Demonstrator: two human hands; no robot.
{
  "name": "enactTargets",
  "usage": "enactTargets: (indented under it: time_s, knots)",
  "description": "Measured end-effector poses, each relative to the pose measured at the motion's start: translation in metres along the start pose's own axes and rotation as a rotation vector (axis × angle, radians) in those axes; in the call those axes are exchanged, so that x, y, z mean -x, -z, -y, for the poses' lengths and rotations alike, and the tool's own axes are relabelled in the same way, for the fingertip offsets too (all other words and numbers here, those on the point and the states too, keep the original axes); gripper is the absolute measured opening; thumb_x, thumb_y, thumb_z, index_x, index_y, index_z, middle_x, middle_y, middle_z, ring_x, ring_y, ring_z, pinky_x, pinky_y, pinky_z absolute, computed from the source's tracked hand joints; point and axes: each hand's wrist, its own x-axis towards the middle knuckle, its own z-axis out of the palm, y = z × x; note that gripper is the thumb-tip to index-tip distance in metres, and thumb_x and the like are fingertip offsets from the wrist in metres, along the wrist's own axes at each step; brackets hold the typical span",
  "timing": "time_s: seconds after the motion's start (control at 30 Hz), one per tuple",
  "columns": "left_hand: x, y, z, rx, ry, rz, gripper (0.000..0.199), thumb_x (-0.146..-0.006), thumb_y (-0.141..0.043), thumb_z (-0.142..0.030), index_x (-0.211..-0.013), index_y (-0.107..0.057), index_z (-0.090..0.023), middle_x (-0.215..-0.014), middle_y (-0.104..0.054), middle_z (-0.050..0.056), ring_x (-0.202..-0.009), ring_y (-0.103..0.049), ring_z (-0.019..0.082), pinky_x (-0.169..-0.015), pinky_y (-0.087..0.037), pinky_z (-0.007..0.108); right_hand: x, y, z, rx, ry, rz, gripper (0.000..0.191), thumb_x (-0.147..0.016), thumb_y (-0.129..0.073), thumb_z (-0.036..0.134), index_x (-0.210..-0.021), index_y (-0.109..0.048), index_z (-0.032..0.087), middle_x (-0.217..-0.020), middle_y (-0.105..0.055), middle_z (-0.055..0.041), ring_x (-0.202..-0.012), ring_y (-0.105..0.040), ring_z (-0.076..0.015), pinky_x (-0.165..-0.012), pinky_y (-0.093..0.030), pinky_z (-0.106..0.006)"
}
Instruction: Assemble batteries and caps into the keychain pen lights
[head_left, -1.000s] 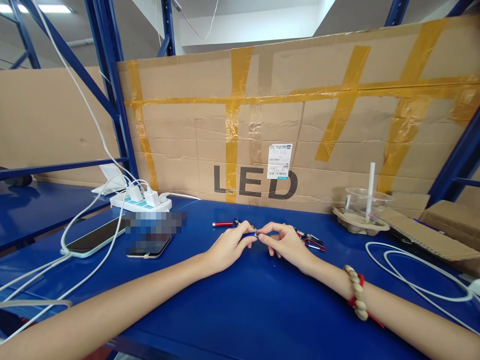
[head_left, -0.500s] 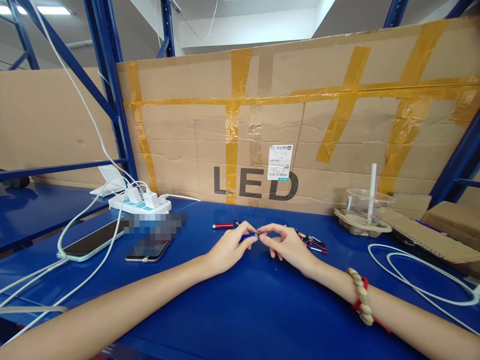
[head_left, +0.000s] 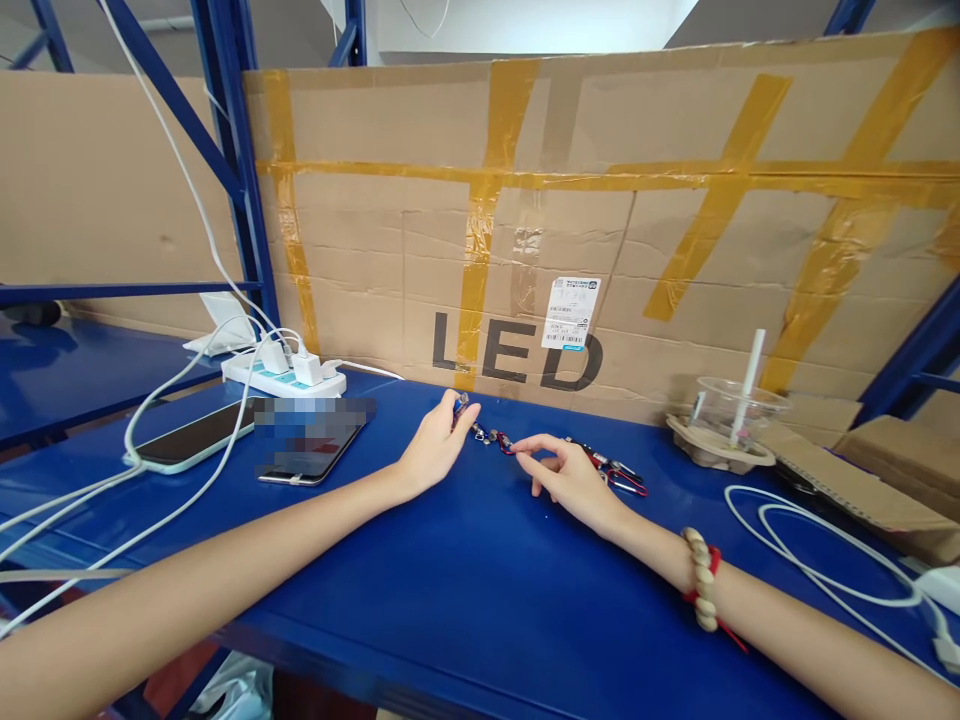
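Observation:
My left hand point(head_left: 435, 450) is closed round one end of a small keychain point(head_left: 480, 432); its fingers partly hide a metal piece. The keychain's silver links run to the right and end in a small dark and red loop point(head_left: 505, 443). The thumb and forefinger of my right hand point(head_left: 574, 485) pinch the tip of that loop. Beside and behind the right hand lies a bunch of small red, black and silver clips point(head_left: 624, 478), partly hidden by the hand.
Two phones point(head_left: 199, 436) and a white power strip point(head_left: 285, 380) with cables stand at the left. A clear cup with a straw point(head_left: 742, 410) sits in a pulp holder at the right, near a coiled white cable point(head_left: 817, 550). Taped cardboard point(head_left: 390, 260) rises behind.
My hands have come apart, the left moving left and away to where the red cylinder lay. The small blue piece they held together is no longer visible. The view has tilted down.

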Motion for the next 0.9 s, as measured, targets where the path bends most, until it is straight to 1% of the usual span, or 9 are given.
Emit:
enactTargets:
  time_s: [0.07, 0.13, 0.23, 0.33, 0.43, 0.53, 0.67, 0.73, 0.9]
  knots:
    - [-0.003, -0.001, 0.007, -0.089, -0.059, 0.002, 0.022, -0.083, -0.037, -0.041, -0.075, -0.032, -0.020, -0.068, -0.045, -0.002, -0.062, -0.045, 0.013, -0.059, -0.037, 0.026, 0.000, 0.000, -0.002, 0.024, 0.026, 0.010, 0.026, -0.077, -0.051, 0.038, -0.092, -0.060, 0.018, -0.077, -0.061, -0.0021, -0.047, -0.054, -0.0086, -0.041, -0.039, -0.020]
    - [-0.005, -0.003, 0.013, -0.174, -0.121, 0.034, 0.016, -0.082, -0.039, -0.033, -0.078, -0.033, -0.020, -0.072, -0.047, 0.000, -0.067, -0.045, 0.015, -0.062, -0.038, 0.028, 0.000, 0.000, -0.003, 0.040, 0.045, 0.020, 0.023, -0.078, -0.051, 0.035, -0.090, -0.060, 0.018, -0.086, -0.060, -0.0027, -0.048, -0.055, -0.0077, -0.045, -0.041, -0.020]
    - [-0.006, -0.006, 0.019, -0.284, -0.214, 0.135, 0.005, -0.083, -0.036, -0.024, -0.084, -0.038, -0.019, -0.081, -0.050, 0.004, -0.078, -0.047, 0.018, -0.073, -0.038, 0.033, 0.000, 0.000, -0.002, 0.047, 0.054, 0.034, 0.021, -0.078, -0.050, 0.033, -0.089, -0.060, 0.018, -0.089, -0.059, -0.0023, -0.048, -0.055, -0.0071, -0.048, -0.043, -0.021]
    - [-0.007, -0.008, 0.022, -0.330, -0.281, 0.234, 0.011, -0.085, -0.031, -0.019, -0.093, -0.039, -0.019, -0.095, -0.053, 0.007, -0.091, -0.047, 0.020, -0.080, -0.036, 0.036, 0.000, 0.000, 0.000, 0.056, 0.050, 0.044, 0.019, -0.078, -0.050, 0.032, -0.088, -0.060, 0.018, -0.088, -0.059, -0.0018, -0.048, -0.055, -0.0072, -0.050, -0.044, -0.021]
    - [-0.007, -0.008, 0.022, -0.342, -0.278, 0.289, 0.011, -0.086, -0.028, -0.018, -0.091, -0.038, -0.019, -0.103, -0.053, 0.008, -0.099, -0.046, 0.020, -0.083, -0.035, 0.036, 0.001, 0.000, 0.001, 0.063, 0.046, 0.049, 0.019, -0.078, -0.050, 0.032, -0.088, -0.061, 0.019, -0.087, -0.059, -0.0015, -0.049, -0.055, -0.0074, -0.051, -0.044, -0.021]
    - [-0.008, -0.007, 0.022, -0.370, -0.262, 0.317, 0.005, -0.085, -0.032, -0.017, -0.084, -0.037, -0.019, -0.097, -0.055, 0.006, -0.094, -0.048, 0.020, -0.082, -0.035, 0.036, 0.000, 0.000, 0.000, 0.067, 0.047, 0.049, 0.019, -0.078, -0.051, 0.031, -0.088, -0.061, 0.018, -0.086, -0.059, -0.0015, -0.049, -0.055, -0.0076, -0.051, -0.044, -0.021]
    - [-0.008, -0.007, 0.022, -0.392, -0.237, 0.265, 0.004, -0.082, -0.038, -0.016, -0.083, -0.037, -0.019, -0.088, -0.053, 0.004, -0.085, -0.049, 0.019, -0.077, -0.036, 0.034, 0.000, -0.001, -0.001, 0.077, 0.063, 0.055, 0.019, -0.078, -0.050, 0.032, -0.088, -0.060, 0.018, -0.086, -0.059, -0.0016, -0.049, -0.054, -0.0074, -0.052, -0.044, -0.022]
    - [-0.008, -0.007, 0.023, -0.389, -0.210, 0.242, 0.005, -0.081, -0.041, -0.017, -0.083, -0.037, -0.019, -0.088, -0.053, 0.004, -0.085, -0.049, 0.020, -0.076, -0.037, 0.034, 0.000, -0.001, -0.002, 0.086, 0.067, 0.059, 0.020, -0.078, -0.050, 0.032, -0.088, -0.060, 0.018, -0.086, -0.060, -0.0017, -0.049, -0.054, -0.0075, -0.052, -0.044, -0.022]
    - [-0.009, -0.009, 0.028, -0.347, -0.175, 0.241, 0.009, -0.080, -0.045, -0.018, -0.081, -0.037, -0.020, -0.088, -0.055, 0.003, -0.085, -0.050, 0.019, -0.078, -0.036, 0.034, -0.001, -0.002, -0.001, 0.094, 0.065, 0.057, 0.020, -0.078, -0.050, 0.031, -0.089, -0.061, 0.018, -0.083, -0.060, -0.0016, -0.049, -0.054, -0.0078, -0.051, -0.043, -0.022]
